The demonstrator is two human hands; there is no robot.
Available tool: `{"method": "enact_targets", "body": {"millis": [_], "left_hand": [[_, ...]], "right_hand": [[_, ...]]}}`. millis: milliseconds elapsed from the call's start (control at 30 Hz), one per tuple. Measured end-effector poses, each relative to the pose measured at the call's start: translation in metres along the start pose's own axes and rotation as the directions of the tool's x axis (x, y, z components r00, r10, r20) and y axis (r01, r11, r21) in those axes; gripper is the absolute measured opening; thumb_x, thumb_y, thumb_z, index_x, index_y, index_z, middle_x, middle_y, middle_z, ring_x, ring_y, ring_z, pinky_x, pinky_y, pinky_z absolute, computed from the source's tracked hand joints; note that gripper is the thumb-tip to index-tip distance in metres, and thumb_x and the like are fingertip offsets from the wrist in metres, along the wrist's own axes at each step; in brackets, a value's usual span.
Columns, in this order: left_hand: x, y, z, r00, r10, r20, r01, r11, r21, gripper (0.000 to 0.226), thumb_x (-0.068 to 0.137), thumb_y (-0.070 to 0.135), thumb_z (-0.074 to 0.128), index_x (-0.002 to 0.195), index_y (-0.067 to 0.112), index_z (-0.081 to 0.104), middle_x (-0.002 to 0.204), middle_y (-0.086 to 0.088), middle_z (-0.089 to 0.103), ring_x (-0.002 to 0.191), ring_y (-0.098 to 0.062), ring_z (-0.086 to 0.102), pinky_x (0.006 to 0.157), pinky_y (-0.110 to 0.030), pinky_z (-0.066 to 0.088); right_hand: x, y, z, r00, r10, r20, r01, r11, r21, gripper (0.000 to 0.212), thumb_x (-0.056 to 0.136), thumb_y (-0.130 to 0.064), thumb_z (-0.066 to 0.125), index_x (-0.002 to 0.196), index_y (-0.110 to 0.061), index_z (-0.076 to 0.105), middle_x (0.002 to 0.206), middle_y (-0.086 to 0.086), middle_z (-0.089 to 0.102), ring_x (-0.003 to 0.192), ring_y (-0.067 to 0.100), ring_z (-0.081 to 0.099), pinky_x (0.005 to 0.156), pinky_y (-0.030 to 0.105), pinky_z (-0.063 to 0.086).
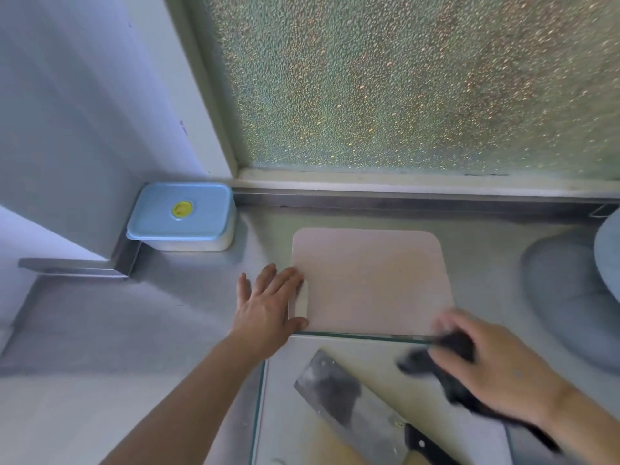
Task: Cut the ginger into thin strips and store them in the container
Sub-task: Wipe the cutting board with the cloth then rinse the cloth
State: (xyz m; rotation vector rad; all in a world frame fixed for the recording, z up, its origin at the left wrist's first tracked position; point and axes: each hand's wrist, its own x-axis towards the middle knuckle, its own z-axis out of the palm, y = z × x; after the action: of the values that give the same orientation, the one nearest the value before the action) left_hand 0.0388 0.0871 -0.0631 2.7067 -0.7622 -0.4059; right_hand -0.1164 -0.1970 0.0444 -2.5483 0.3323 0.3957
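While steadying pale pink rounded plastic cutting board (369,280) with flat left hand (268,305), right hand (496,367) clutching blurred black object (446,360): keep clear of steel cleaver (345,401).

A grey counter (188,307) carries 1 pale pink cutting mat (369,280) near its middle and 1 lidded container (183,218) with a blue lid in the far left corner. A glass board (288,397) lies at the near edge, touching the mat.
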Motion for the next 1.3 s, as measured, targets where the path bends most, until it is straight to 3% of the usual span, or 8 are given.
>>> {"method": "enact_targets", "body": {"millis": [133,367,567,667,767,900,1133,1300], "left_hand": [[0.012,0.01,-0.013,0.991,-0.086,0.103,0.08,0.995,0.054,0.093,0.088,0.054,0.069,0.16,0.032,0.013,0.167,0.017,0.012,0.156,-0.017,-0.01,0.123,-0.058,-0.007],[0.013,0.019,-0.015,0.983,-0.157,0.101,0.137,0.974,0.178,0.087,0.087,0.063,0.065,0.151,0.033,0.013,0.16,0.013,0.024,0.155,-0.011,-0.002,0.119,-0.062,-0.003],[0.017,0.024,-0.019,0.982,-0.125,0.139,0.097,0.977,0.191,0.077,0.09,0.057,0.062,0.148,0.031,0.017,0.155,0.014,0.028,0.155,-0.013,0.006,0.12,-0.064,0.0],[0.017,0.021,-0.019,0.984,-0.119,0.131,0.091,0.975,0.201,0.083,0.089,0.059,0.063,0.15,0.031,0.016,0.157,0.013,0.029,0.155,-0.013,0.009,0.121,-0.063,0.003],[0.016,0.021,-0.021,0.984,-0.123,0.126,0.094,0.972,0.216,0.087,0.088,0.063,0.062,0.152,0.03,0.014,0.157,0.013,0.03,0.154,-0.011,0.014,0.121,-0.06,0.008],[0.016,0.022,-0.025,0.983,-0.139,0.124,0.107,0.967,0.233,0.09,0.086,0.068,0.06,0.153,0.029,0.014,0.156,0.012,0.031,0.149,-0.009,0.026,0.119,-0.06,0.008],[0.016,0.027,-0.023,0.979,-0.16,0.123,0.136,0.974,0.183,0.087,0.087,0.058,0.068,0.152,0.031,0.017,0.155,0.009,0.032,0.151,-0.014,0.026,0.12,-0.064,0.006],[0.018,0.031,-0.024,0.983,-0.149,0.104,0.127,0.972,0.199,0.082,0.085,0.057,0.071,0.149,0.033,0.026,0.151,0.009,0.036,0.145,-0.013,0.033,0.118,-0.063,0.011]], "right_hand": [[0.111,-0.075,0.062,0.939,-0.169,-0.3,0.173,0.985,-0.016,0.032,0.086,-0.04,0.051,0.115,-0.026,0.054,0.105,0.0,0.061,0.096,0.024,0.058,0.081,0.036,0.049],[0.135,-0.045,0.117,0.905,-0.277,-0.323,0.117,0.891,-0.438,0.032,0.088,-0.042,0.055,0.119,-0.037,0.057,0.104,0.0,0.057,0.088,0.03,0.048,0.073,0.041,0.041],[0.079,0.102,0.033,0.762,0.338,-0.552,-0.462,0.881,-0.099,0.032,0.089,-0.024,0.056,0.111,-0.006,0.07,0.101,0.026,0.054,0.084,0.046,0.056,0.074,0.052,0.052],[0.084,0.036,0.06,0.779,0.119,-0.615,-0.229,0.968,-0.103,0.047,0.084,-0.041,0.044,0.111,-0.013,0.07,0.101,0.021,0.056,0.077,0.041,0.06,0.061,0.044,0.054],[0.092,-0.057,0.119,0.874,-0.206,-0.44,0.063,0.946,-0.317,0.034,0.084,-0.043,0.052,0.115,-0.033,0.064,0.099,0.006,0.057,0.077,0.029,0.058,0.055,0.034,0.05],[0.091,-0.069,0.136,0.894,-0.213,-0.395,0.076,0.939,-0.336,0.034,0.084,-0.044,0.058,0.118,-0.045,0.06,0.097,0.0,0.057,0.081,0.025,0.053,0.063,0.036,0.044],[0.045,0.109,0.044,0.751,0.448,-0.485,-0.546,0.835,-0.073,0.027,0.09,-0.027,0.062,0.115,-0.021,0.069,0.108,0.017,0.052,0.09,0.04,0.054,0.075,0.042,0.049],[0.071,-0.011,0.07,0.819,-0.017,-0.573,-0.085,0.985,-0.15,0.031,0.082,-0.024,0.067,0.113,-0.028,0.068,0.103,0.012,0.056,0.077,0.037,0.058,0.059,0.038,0.051]]}}
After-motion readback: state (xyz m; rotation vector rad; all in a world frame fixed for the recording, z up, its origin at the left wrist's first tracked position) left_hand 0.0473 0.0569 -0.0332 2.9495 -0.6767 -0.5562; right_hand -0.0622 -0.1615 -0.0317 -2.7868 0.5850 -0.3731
